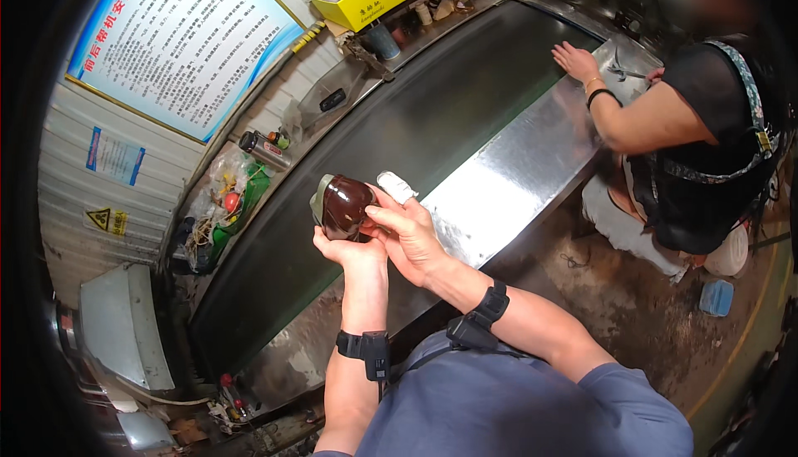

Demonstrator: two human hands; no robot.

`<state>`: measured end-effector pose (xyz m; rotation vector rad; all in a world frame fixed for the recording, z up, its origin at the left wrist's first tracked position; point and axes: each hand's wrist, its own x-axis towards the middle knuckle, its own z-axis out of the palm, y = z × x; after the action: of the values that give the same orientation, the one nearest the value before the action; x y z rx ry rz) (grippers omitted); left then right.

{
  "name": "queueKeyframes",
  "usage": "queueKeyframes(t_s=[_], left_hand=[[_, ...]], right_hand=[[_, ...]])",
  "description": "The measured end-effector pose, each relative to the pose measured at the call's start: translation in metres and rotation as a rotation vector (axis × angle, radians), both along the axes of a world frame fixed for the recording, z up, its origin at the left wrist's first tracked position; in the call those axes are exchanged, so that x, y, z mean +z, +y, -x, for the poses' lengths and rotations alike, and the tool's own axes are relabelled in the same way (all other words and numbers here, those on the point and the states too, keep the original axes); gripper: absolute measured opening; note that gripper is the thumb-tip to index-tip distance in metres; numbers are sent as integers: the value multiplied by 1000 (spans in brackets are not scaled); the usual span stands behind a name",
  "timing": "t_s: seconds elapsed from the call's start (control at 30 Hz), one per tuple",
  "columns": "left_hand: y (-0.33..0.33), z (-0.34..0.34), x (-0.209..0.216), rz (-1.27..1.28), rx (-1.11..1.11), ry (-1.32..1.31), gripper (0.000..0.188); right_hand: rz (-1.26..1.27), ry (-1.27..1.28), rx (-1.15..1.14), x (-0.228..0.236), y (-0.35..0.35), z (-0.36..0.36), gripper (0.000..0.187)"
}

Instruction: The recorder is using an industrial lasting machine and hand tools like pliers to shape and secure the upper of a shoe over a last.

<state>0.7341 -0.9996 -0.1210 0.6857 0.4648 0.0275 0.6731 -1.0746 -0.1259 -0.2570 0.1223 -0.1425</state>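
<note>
Over the dark belt, I hold up a glossy dark red-brown shoe upper (pixel 347 206) with a grey-green edge along its left side. My left hand (pixel 353 251) cups it from below, fingers mostly hidden behind it. Against its right side my right hand (pixel 407 231) is closed, with the thumb pressing on the glossy surface. A white wrap (pixel 396 185) covers a finger of the right hand. Both wrists carry black straps with small boxes.
A dark green conveyor belt (pixel 432 116) runs diagonally, edged by a shiny metal ledge (pixel 507 182). At the right a co-worker (pixel 698 133) reaches one hand over the belt's far end. Behind stand a yellow box (pixel 382 0), a metal flask (pixel 264 149) and a green bag (pixel 233 212).
</note>
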Motion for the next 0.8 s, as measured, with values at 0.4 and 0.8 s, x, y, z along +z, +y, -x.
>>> queueKeyframes(t_s=[0.4,0.8], left_hand=[[9,-3,-19,7,-58,-16,59],[-2,-3,-13,57,-72,-10,62]], right_hand=[[114,-51,-50,-2,6,6,71],[38,-23,-23,-6,-5,0,62]])
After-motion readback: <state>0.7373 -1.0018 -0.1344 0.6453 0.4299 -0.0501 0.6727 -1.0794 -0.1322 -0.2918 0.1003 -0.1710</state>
